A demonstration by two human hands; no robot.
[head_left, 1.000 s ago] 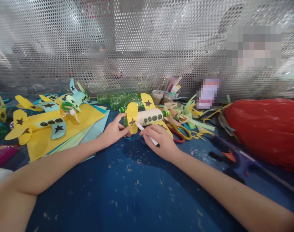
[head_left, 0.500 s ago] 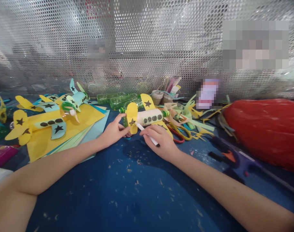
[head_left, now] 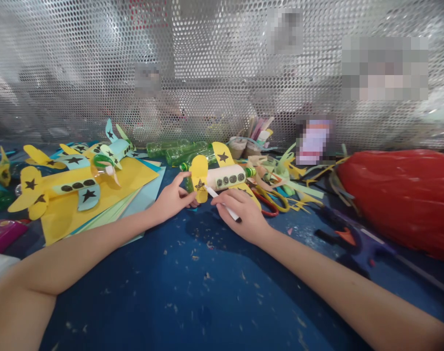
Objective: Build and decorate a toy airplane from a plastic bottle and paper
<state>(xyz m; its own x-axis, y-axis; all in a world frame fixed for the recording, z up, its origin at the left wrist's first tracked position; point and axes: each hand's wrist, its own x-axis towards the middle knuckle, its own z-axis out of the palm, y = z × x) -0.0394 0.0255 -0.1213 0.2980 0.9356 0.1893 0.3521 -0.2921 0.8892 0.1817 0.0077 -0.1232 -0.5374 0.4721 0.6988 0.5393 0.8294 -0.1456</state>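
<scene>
A toy airplane (head_left: 227, 176) made from a plastic bottle lies in the middle, with a pale body, several black windows and yellow paper wings. My left hand (head_left: 174, 197) steadies its tail end, fingers closed about the bottle's left end and the yellow tail piece (head_left: 199, 168). In my right hand (head_left: 241, 209) is a white marker (head_left: 225, 204) with a black end. The marker's tip touches, or almost touches, a dark star outline (head_left: 200, 185) on the tail piece. One wing bears a filled black star (head_left: 222, 156); the nearer wing is partly behind my right hand.
Left stands a finished-looking yellow toy airplane (head_left: 66, 184) on coloured paper sheets (head_left: 134, 187). Green bottles (head_left: 188, 152) lie behind. To the right are scissors (head_left: 280, 197), paper scraps (head_left: 298, 187), a purple glue gun (head_left: 364, 239) and a red bag (head_left: 400, 195). Perforated metal mesh (head_left: 214, 58) rises behind.
Both hands, the marker and the airplane look almost unmoved. Behind the mesh, another blurred shape now shows at upper right.
</scene>
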